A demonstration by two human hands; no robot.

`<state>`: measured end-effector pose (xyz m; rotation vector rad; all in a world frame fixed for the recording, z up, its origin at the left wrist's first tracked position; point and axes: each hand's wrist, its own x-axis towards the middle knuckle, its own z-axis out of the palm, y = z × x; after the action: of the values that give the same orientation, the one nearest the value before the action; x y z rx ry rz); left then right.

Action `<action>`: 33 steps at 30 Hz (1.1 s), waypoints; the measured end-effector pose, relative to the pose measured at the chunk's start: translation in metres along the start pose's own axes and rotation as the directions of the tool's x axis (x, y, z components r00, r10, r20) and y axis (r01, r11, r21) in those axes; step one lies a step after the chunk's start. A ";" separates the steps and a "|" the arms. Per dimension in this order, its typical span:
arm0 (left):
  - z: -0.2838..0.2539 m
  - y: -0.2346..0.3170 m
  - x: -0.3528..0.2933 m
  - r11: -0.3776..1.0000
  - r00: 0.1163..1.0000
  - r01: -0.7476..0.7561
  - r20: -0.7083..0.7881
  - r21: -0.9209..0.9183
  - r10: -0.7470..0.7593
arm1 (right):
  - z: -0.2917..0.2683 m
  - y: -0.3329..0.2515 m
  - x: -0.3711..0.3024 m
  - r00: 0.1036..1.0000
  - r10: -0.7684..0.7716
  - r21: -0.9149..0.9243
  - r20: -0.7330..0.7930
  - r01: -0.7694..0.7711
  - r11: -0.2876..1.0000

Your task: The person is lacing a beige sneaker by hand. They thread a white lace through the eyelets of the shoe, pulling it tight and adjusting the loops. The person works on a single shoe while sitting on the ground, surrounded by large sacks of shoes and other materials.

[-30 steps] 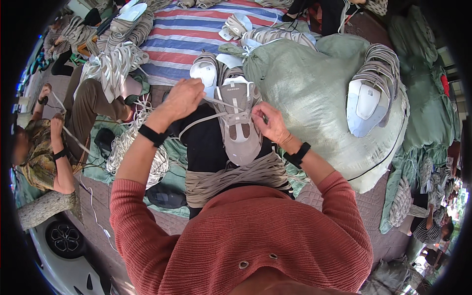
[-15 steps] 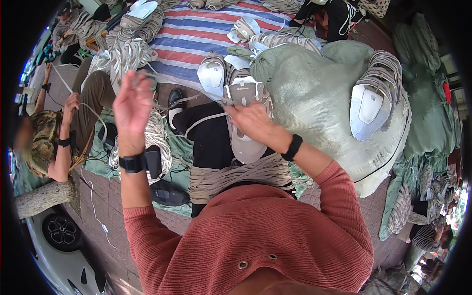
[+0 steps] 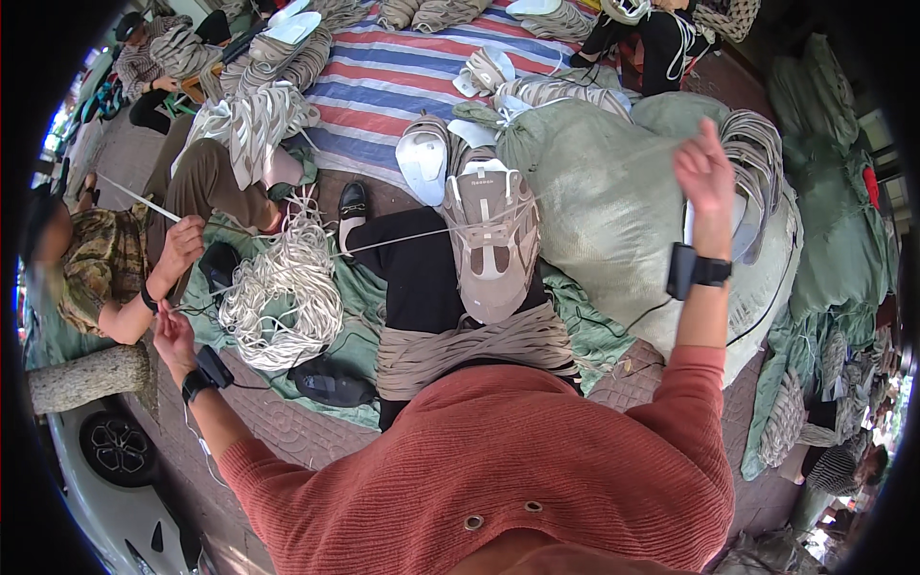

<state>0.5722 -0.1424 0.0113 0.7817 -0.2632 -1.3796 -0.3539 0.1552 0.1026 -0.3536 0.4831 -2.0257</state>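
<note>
A grey-beige shoe upper [image 3: 496, 278] lies on my lap, toe toward me. A thin pale shoelace [image 3: 398, 239] crosses it, pulled taut toward both sides. My left hand [image 3: 174, 337] is out at the far left, fingers pinched, in line with one side of the lace. My right hand [image 3: 705, 172] is raised at the right, beside the big sack, fingers bent together and slightly blurred; the lace's other side runs toward it. The lace fades from sight before either hand. Beige laces [image 3: 470, 350] are bundled across my thighs.
A coil of pale laces [image 3: 278, 316] lies left of my legs on green cloth. A full pale-green sack [image 3: 613, 220] bulges at the right, with stacked uppers [image 3: 752, 144] on it. A co-worker's hand [image 3: 182, 244] is close to my left hand. A striped sheet [image 3: 369, 96] lies ahead.
My right hand has left the upper and swung far out to the right. My left hand has dropped outward to the lower left. The lace is now stretched straight across the upper.
</note>
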 end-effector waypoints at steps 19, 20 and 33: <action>0.223 -0.411 -0.217 0.249 0.575 -0.697 0.732 0.672 -0.366 | -0.130 -0.181 -0.097 0.648 -0.648 -0.527 -0.400 0.416 0.741; 0.234 -0.414 -0.226 0.144 0.556 -0.744 0.723 0.653 -0.409 | -0.133 -0.184 -0.089 0.709 -0.607 -0.474 -0.359 0.422 0.773; 0.236 -0.417 -0.230 0.018 0.522 -0.805 0.723 0.593 -0.453 | 0.029 0.230 0.001 0.568 0.474 -0.549 0.672 0.813 -0.195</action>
<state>0.0602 -0.0025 -0.0189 1.0141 -2.4299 -0.8606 -0.1662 0.0483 0.0183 -2.5237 1.4681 -0.8127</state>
